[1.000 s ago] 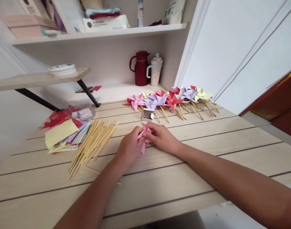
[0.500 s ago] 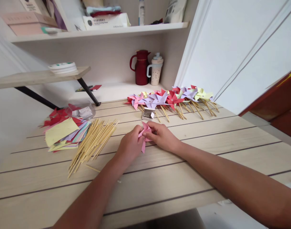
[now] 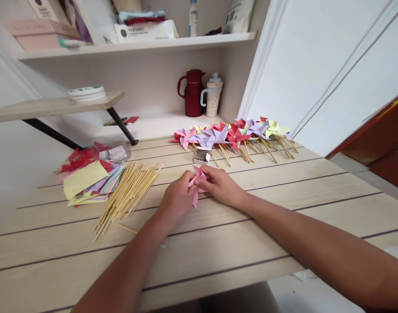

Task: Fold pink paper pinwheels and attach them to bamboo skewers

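Pink folded paper (image 3: 196,186) is held at the middle of the bench (image 3: 283,208), pinched from both sides just above the boards. The left hand (image 3: 177,201) is closed on its left side, fingers curled in toward the folds, while the right hand (image 3: 220,186) is closed on its right side with the fingertips (image 3: 199,182) pressed at the centre. The flaps appear to be gathered and kept down at the centre by this double pinch, so that the shape is not sprung open; one pink point is left hanging toward the near edge.

A bundle of bamboo sticks (image 3: 128,193) is laid in a fan toward the left edge, within easy reach of the left hand, and one loose stick (image 3: 127,228) is seen apart from it, nearer the near edge. Beside the bundle, at the left edge, a stack of coloured paper squares (image 3: 88,182) is kept, with a clear plastic box (image 3: 114,152) just behind it. A small open box (image 3: 202,155) is set just beyond the hands. Finished pinwheels (image 3: 231,134) are lined up along the far edge, out of the working area, their sticks pointed toward the near right. On the shelf behind, a dark red jug (image 3: 192,93) and a speckled cup (image 3: 213,98) are stood side by side.
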Demonstrator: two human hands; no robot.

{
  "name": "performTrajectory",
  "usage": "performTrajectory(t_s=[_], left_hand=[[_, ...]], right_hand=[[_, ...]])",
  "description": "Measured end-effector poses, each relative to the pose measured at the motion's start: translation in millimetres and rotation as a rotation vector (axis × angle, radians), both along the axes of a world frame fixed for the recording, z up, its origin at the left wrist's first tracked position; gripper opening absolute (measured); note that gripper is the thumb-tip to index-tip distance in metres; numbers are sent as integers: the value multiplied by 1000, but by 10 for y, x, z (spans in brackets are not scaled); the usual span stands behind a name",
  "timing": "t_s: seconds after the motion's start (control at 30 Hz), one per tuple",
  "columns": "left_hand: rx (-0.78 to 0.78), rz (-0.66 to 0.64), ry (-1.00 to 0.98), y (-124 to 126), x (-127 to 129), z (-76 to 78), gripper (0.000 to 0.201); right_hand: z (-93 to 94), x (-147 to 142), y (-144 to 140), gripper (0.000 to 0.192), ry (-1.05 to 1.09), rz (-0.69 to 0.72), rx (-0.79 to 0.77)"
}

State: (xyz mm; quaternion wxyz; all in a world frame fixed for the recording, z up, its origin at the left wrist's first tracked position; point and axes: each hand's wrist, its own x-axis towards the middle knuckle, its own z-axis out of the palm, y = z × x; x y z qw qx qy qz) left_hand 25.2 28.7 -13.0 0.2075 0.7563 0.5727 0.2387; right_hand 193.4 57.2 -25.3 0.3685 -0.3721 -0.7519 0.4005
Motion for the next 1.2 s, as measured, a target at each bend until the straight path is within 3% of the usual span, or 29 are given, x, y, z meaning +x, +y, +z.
performTrajectory(t_s=[1.2], left_hand=[[24,-3,8,-2,-2,-25,7]], right_hand=[[10,7,-7,13,3,11,18]])
